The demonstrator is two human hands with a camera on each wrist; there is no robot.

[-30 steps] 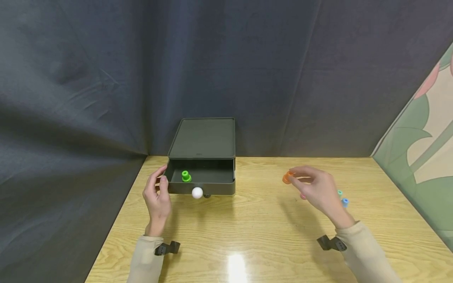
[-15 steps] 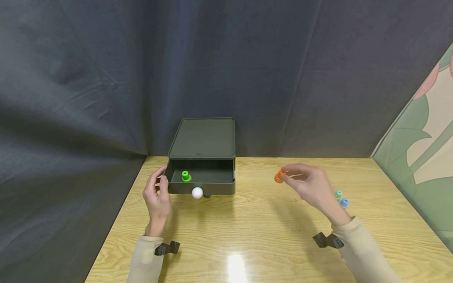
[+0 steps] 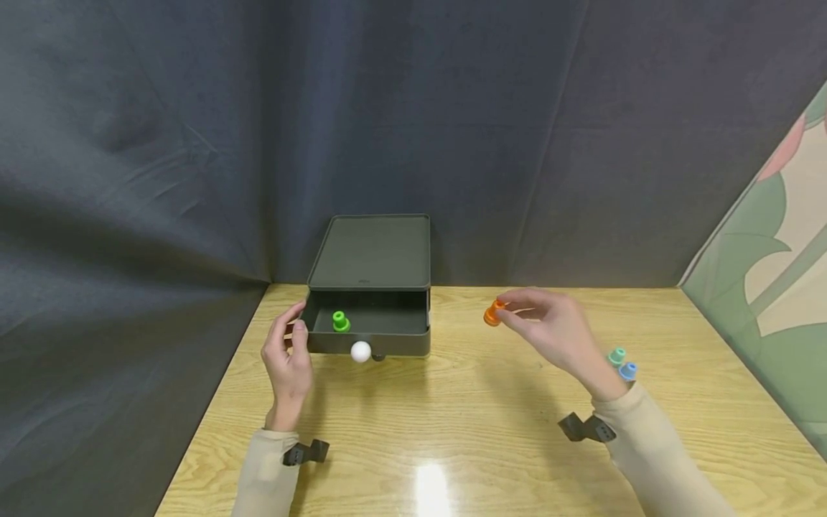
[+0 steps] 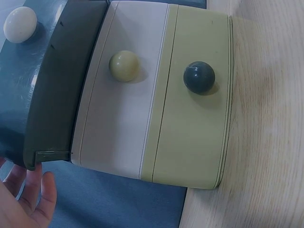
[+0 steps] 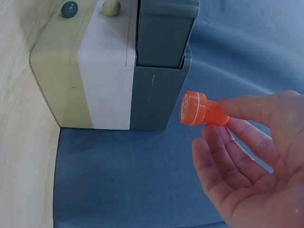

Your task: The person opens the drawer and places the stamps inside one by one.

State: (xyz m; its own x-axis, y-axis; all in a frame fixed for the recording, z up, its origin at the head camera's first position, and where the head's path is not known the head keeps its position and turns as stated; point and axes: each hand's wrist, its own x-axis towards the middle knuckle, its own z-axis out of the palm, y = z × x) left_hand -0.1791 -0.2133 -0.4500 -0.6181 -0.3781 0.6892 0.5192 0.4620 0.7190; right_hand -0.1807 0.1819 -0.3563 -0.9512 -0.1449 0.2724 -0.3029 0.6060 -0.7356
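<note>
- The orange stamp (image 5: 192, 109) could drop to the desk (image 3: 465, 445), since the right hand (image 3: 549, 327) pinches only its narrow end.
- The pulled-out drawer (image 3: 403, 345) could slide inward if the left hand (image 3: 288, 373) pushes its front corner.
- Right hand: held above the desk, right of the drawer, fingers pointing left.
- Left hand: fingers loosely extended, resting against the drawer's left side.

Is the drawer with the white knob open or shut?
Open. The drawer sticks out in front of the cabinet's top, and a small green piece shows inside.
</note>
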